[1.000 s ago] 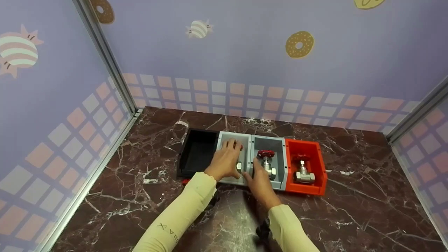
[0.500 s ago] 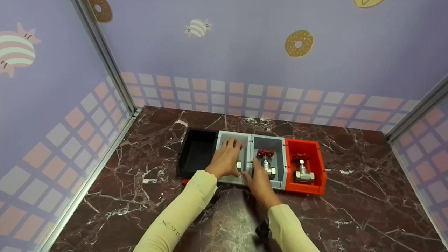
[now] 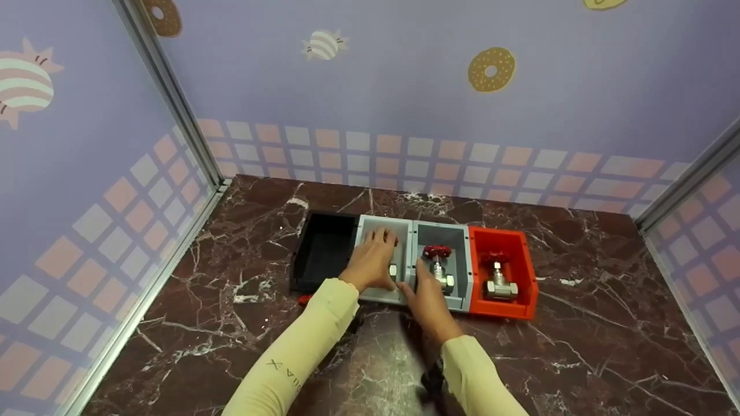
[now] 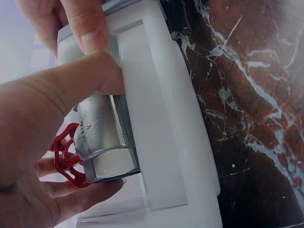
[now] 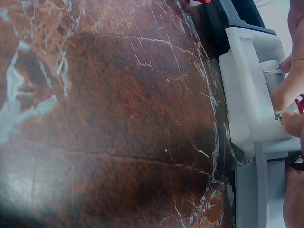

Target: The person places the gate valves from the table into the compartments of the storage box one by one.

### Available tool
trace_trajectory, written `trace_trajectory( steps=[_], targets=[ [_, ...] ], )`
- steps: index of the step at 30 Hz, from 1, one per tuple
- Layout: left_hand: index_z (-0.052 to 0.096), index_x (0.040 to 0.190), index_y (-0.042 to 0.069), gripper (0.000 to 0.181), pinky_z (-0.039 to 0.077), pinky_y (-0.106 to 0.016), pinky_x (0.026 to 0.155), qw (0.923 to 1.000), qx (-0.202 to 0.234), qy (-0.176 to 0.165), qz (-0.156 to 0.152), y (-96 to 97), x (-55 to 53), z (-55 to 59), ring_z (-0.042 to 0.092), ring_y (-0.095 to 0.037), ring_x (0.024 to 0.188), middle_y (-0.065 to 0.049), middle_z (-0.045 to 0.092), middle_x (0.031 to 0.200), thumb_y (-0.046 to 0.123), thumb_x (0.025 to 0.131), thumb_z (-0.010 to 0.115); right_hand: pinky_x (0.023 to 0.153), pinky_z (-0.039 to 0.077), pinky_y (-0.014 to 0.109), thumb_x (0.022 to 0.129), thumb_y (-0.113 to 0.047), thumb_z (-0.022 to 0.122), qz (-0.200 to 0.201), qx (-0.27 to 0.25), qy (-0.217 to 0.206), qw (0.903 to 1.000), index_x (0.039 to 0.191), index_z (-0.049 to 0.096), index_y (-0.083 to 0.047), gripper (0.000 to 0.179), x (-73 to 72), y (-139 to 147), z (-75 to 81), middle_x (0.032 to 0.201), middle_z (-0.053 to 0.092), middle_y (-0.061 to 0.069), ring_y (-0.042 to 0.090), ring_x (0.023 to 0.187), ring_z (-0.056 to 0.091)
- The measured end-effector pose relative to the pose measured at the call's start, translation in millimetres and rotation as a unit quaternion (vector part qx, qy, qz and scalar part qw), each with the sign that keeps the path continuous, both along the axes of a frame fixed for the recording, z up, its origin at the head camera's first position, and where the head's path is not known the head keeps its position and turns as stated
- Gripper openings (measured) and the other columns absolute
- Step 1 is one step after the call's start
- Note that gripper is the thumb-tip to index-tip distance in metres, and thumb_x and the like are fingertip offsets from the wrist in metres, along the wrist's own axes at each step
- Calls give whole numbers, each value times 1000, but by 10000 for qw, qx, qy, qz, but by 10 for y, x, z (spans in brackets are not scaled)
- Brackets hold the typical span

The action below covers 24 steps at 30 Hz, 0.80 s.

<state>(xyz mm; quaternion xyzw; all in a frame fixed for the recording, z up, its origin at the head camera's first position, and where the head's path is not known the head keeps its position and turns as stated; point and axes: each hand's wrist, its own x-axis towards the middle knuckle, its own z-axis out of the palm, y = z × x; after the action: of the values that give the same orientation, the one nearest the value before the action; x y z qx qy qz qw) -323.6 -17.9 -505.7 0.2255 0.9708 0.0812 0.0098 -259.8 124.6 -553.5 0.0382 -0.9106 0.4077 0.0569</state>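
My left hand (image 3: 370, 260) reaches into the white bin (image 3: 399, 222) and grips a metal valve (image 4: 102, 123) with a red handwheel (image 4: 66, 156). In the left wrist view its thumb lies along the valve body and its fingers come round from the other side. My right hand (image 3: 429, 297) pinches the side wall between the white bin and the grey bin (image 3: 442, 227), thumb on the white side, fingers on the grey. Beside those fingers, a second valve (image 3: 443, 281) stands in the grey bin, red handwheel up. The left hand hides much of its valve in the head view.
At the right end of the row, an orange bin (image 3: 503, 312) holds another valve (image 3: 502, 288). A black bin (image 3: 326, 248) forms the left end, with a small red piece (image 3: 304, 300) by its front edge. Patterned walls (image 3: 370, 86) enclose the marble-look table (image 3: 248, 341).
The head view has tilted very slightly, shifting the scene a little up and left. Both hands keep their places on the valve and the bin wall.
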Motion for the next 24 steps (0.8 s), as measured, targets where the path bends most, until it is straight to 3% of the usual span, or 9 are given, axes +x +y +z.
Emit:
trace_trajectory(
  steps=[11, 24],
  targets=[
    [45, 132, 12, 91, 52, -46, 85, 9997, 232, -29, 63, 9, -55, -22, 51, -32, 114, -12, 46, 127, 39, 58, 91, 110, 35, 51, 92, -18, 65, 7, 1, 62, 10000, 146, 31, 10, 70, 4, 7, 1, 146, 39, 31, 44, 134, 42],
    [43, 137, 9, 95, 52, -45, 88, 9994, 176, -288, 74, 31, -98, -50, 49, -34, 118, -15, 44, 132, 41, 60, 89, 111, 34, 50, 90, -16, 67, -9, -40, 78, 10000, 145, 32, 10, 71, -4, 1, -3, 145, 40, 31, 42, 134, 42]
  ],
)
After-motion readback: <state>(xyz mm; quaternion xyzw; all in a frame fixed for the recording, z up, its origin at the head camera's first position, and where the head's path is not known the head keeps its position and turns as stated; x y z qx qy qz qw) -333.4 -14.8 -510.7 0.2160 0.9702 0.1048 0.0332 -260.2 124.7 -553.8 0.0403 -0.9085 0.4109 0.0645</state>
